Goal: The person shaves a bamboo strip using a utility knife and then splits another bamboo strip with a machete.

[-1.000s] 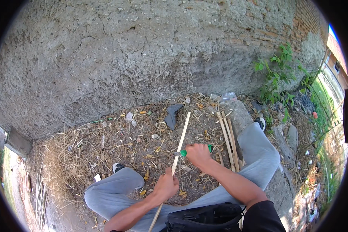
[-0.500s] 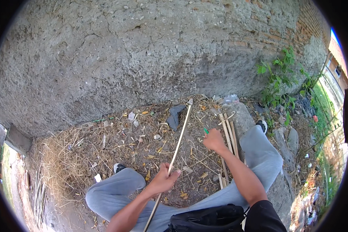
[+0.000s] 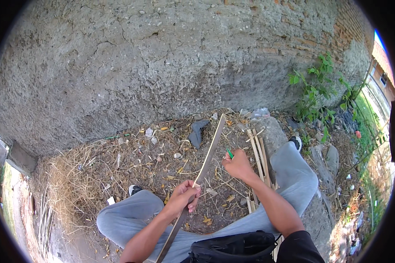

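Observation:
My left hand (image 3: 183, 197) is closed around a long, thin bamboo or wooden strip (image 3: 211, 150). The strip slants from beside my lap up toward the wall, its darker broad face in view. In my right hand (image 3: 240, 165), held apart to the right of the strip, is a small green object (image 3: 230, 154); only its green end shows, so its kind is unclear. Several pale slats (image 3: 256, 151) lie on the ground beyond my right wrist. A black bag (image 3: 232, 247) rests on my lap.
A rough wall (image 3: 140, 65) rises close in front. Dry straw (image 3: 70, 184) and leaves litter the ground, with a dark grey scrap (image 3: 197, 133) near the strip. A stone block (image 3: 274, 136) lies near my right foot; a leafy plant (image 3: 316, 90) grows at right.
The strip has turned in my left hand, from its pale narrow edge to its darker broad face. My left fingers have shifted round it. My right hand has moved slightly left.

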`<state>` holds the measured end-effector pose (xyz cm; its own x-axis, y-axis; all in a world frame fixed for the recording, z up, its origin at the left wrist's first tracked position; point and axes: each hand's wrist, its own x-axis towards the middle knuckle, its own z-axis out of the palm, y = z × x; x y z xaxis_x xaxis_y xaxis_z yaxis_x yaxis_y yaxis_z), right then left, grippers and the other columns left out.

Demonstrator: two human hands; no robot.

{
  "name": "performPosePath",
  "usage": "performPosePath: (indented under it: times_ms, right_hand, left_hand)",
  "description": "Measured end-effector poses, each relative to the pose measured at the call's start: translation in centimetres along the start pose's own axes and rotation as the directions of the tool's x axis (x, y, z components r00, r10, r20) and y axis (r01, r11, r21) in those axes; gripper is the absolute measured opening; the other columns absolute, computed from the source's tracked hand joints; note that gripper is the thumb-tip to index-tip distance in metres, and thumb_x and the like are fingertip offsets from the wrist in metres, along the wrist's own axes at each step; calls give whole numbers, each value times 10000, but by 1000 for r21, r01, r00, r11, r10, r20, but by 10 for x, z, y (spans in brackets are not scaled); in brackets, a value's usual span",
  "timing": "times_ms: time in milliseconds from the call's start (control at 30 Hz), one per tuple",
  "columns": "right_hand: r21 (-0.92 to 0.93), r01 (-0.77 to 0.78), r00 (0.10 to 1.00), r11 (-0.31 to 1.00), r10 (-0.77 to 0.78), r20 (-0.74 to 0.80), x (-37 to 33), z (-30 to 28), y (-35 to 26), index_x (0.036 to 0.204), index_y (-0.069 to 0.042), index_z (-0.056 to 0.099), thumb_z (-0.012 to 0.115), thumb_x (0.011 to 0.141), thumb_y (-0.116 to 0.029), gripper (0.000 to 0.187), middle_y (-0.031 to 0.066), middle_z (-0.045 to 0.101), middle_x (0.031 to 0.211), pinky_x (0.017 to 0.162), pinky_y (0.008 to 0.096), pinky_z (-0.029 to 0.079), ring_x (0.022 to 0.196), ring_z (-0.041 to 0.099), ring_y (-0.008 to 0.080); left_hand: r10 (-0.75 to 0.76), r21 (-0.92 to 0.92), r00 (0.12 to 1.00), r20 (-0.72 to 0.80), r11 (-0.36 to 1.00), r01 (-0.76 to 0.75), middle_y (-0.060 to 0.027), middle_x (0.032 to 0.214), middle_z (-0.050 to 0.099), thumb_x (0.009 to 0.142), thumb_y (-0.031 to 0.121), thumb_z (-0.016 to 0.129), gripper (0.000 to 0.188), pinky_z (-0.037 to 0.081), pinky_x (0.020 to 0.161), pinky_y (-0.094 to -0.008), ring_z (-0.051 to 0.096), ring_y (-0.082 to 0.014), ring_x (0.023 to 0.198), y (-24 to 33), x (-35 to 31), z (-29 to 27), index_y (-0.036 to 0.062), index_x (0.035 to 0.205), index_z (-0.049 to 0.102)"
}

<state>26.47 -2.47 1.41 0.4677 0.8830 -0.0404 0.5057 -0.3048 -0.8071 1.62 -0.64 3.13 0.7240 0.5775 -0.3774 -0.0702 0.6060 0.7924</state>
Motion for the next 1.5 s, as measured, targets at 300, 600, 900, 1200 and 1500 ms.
performPosePath:
  times_ms: [300,600,900,1200,1500]
  right_hand:
    - [-42,-24,995,999,27,91,-4,-3,-11,776,21,596,629,751,-139,165,195,614,679,679,418,483,669,627,358]
    - [-51,-4,996,999,9,89,-1,3,-8,806,29,613,632,762,-160,195,218,626,712,696,423,484,701,638,373]
    - [-55,18,997,998,-14,79,-1,8,-5,769,30,584,628,775,-156,191,224,610,680,676,434,477,674,627,382]
    - [-70,-23,994,997,30,101,-2,6,-9,757,31,577,622,786,-168,206,230,604,669,680,441,476,677,625,393]
    - [-81,-31,993,996,40,109,-2,5,-12,808,46,608,623,789,-173,220,256,626,721,722,451,485,740,642,417]
  left_hand:
    - [2,138,1000,-3,990,-2,-71,783,613,992,235,547,176,457,410,-257,543,-116,470,-11,4,-11,75,996,474]
    - [14,177,1000,8,984,-15,-73,804,613,1013,243,506,189,436,438,-243,518,-106,489,-9,5,-13,60,1001,464]
    - [18,156,1000,8,988,-19,-81,822,623,1022,245,481,202,447,451,-246,514,-101,510,-7,1,-10,44,1016,474]
    - [17,149,1000,11,989,-18,-83,823,620,1021,246,484,196,444,451,-243,513,-101,511,-5,-1,-8,50,1015,474]
    - [17,148,999,37,989,-23,-84,810,622,1020,261,486,179,466,446,-250,545,-116,497,-9,2,-13,85,1020,453]
